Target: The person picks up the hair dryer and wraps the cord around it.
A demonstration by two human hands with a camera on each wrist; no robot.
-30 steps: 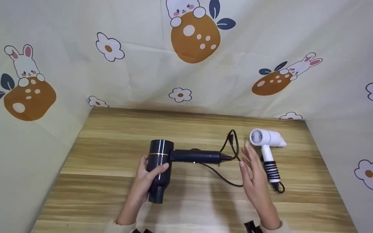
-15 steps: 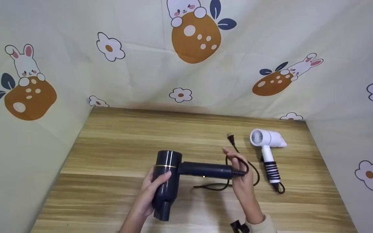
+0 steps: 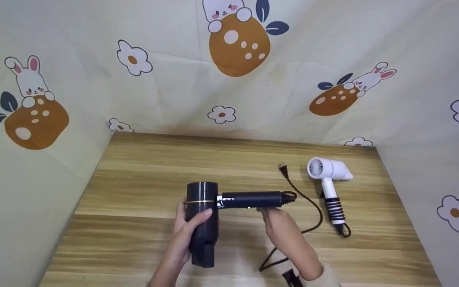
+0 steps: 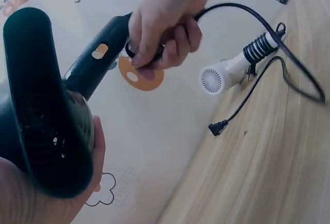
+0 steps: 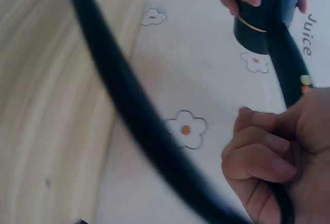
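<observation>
My left hand [image 3: 182,237] grips the barrel of a dark navy hair dryer [image 3: 251,199], thumb across its front. The dryer's handle points right and its nozzle faces the near side. Below the handle's end, my right hand [image 3: 284,228] has its fingers curled round the dryer's black power cord [image 5: 281,198], as the right wrist view shows. In the left wrist view, the cord [image 4: 260,16] loops out beyond that hand. Its two-pin plug [image 3: 284,171] lies on the table. A gold switch [image 4: 100,51] shows on the handle.
A white hair dryer [image 3: 331,169] lies at the right of the wood-grain table [image 3: 153,159], its black cord [image 3: 335,209] wound round the handle. Pale cloth walls [image 3: 165,91] with rabbit and flower prints enclose the table's back and sides.
My right hand has moved from beside the cord loop to under the handle and now grips the cord. The dryer has come slightly nearer, and the cord has been pulled toward the near side.
</observation>
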